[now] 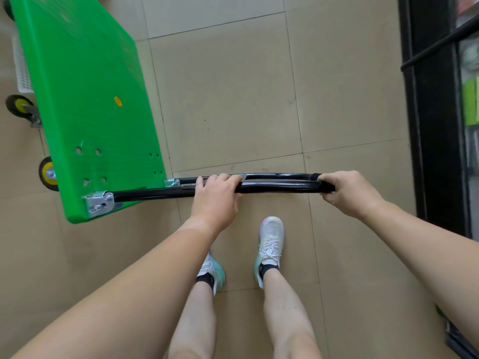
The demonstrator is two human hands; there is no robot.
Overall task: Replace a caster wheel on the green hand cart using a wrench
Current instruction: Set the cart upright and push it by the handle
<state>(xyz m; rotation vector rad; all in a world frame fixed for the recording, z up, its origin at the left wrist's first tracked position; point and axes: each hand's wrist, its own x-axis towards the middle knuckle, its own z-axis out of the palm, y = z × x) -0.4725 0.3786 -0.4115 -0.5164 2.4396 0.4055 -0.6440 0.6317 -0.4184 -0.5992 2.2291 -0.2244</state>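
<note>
Reaches forward and down with both arms, nearly straight; wraps left hand [216,200] over both tubes of the black handle [280,185] at mid-length, fingers curled tight; clamps right hand [348,194] round the handle's end bend; cannot read the yellow round badge [118,101] on the deck; holds the green hand cart [85,73] tipped on edge on the tiled floor [233,99], caster wheels [19,106] on its left side.
</note>
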